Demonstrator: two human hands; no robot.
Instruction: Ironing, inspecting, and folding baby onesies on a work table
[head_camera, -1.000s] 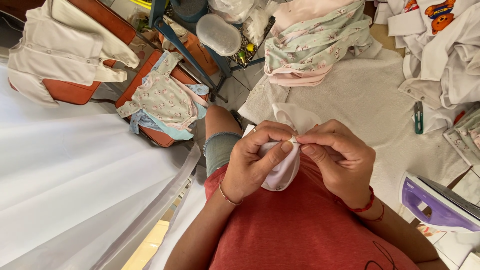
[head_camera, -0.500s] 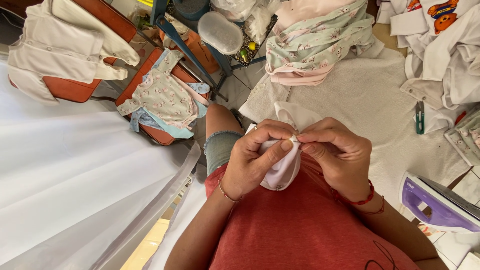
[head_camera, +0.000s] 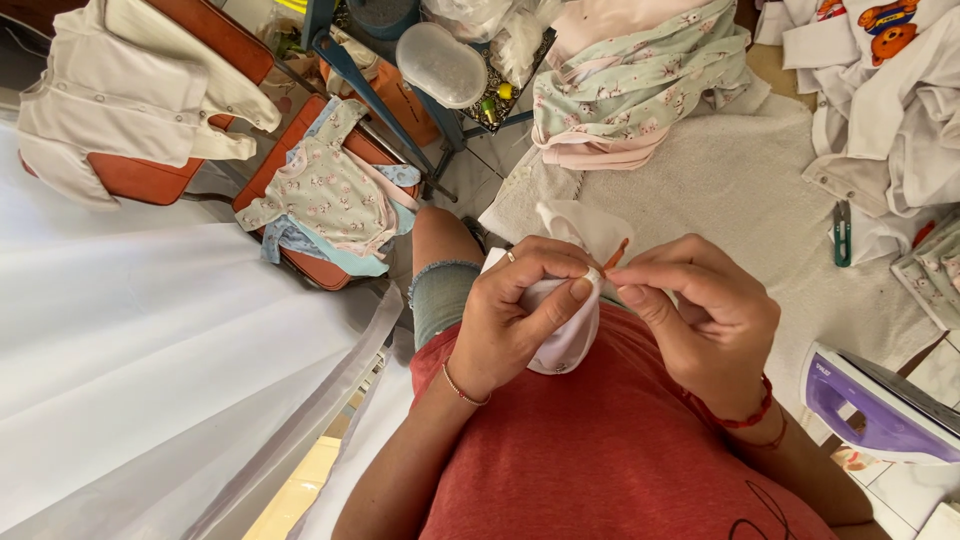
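Spreading across the right half of the frame, a tabletop (head_camera: 740, 190) under a cream towel carries most of the clutter. At its upper middle lies a folded stack of mint-green printed baby clothes (head_camera: 640, 85) with pink edging. White garments (head_camera: 890, 100), one with an orange bear print, pile up at the upper right. Just below them, at the right edge, lie small green thread snips (head_camera: 842, 233). A purple and white iron (head_camera: 880, 405) sits at the lower right.

A broad sheet of white fabric (head_camera: 140, 370) fills the lower left. Above it, in the upper left, a cream baby cardigan (head_camera: 120, 100) drapes over an orange chair (head_camera: 140, 178). A second orange seat beside it holds a floral bodysuit (head_camera: 325, 195) lying on pale blue cloth. At the top centre a blue metal frame (head_camera: 345, 65) stands over a tiled floor, with a translucent oval lid (head_camera: 440, 63) near it.

In the middle of the frame, over the person's red shirt (head_camera: 600, 460), both hands meet. The left hand (head_camera: 520, 320) is closed around a small white cloth piece (head_camera: 565, 335), thumb pressed along it. The right hand (head_camera: 700, 320) pinches the top edge of the same piece, where a thin orange bit (head_camera: 616, 254) sticks up. Fingertips of the two hands touch. The wrists and the cloth hide part of the tabletop's near edge.
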